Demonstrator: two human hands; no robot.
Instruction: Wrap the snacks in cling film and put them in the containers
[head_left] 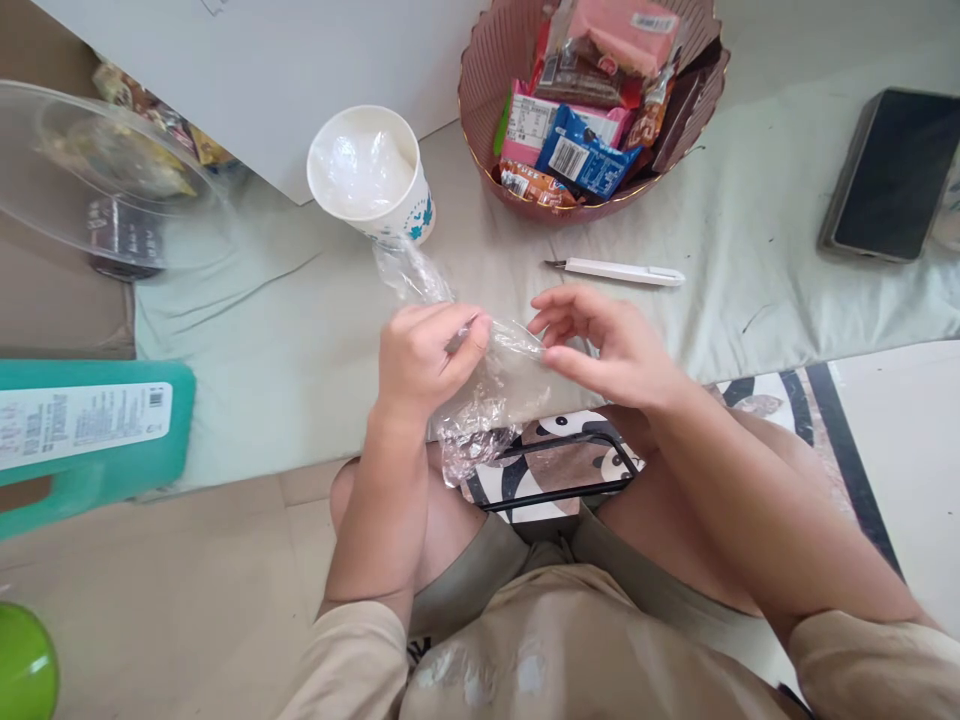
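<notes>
My left hand (pixel 427 355) is closed on a crumpled clear plastic bag or film (pixel 510 375), pinched between thumb and forefinger. One end of the plastic sticks out beyond the fist toward a paper cup, and the rest hangs down over my lap. Just to the right, my right hand (pixel 600 340) has its fingers apart, the thumb tip at the plastic's edge; whether it touches is unclear. The white paper cup (pixel 424 215) with blue-green leaf prints stands ahead of my left hand, clear plastic inside it. Beyond my right hand lies a white craft knife (pixel 622 271).
A pink ribbed bowl (pixel 480 130) of wrapped snacks stands at the back. Right of it rests a black phone (pixel 892 170). At left are a clear plastic bowl (pixel 45 230) and a teal bottle (pixel 180 420). A black-rimmed frame (pixel 562 492) lies across my lap.
</notes>
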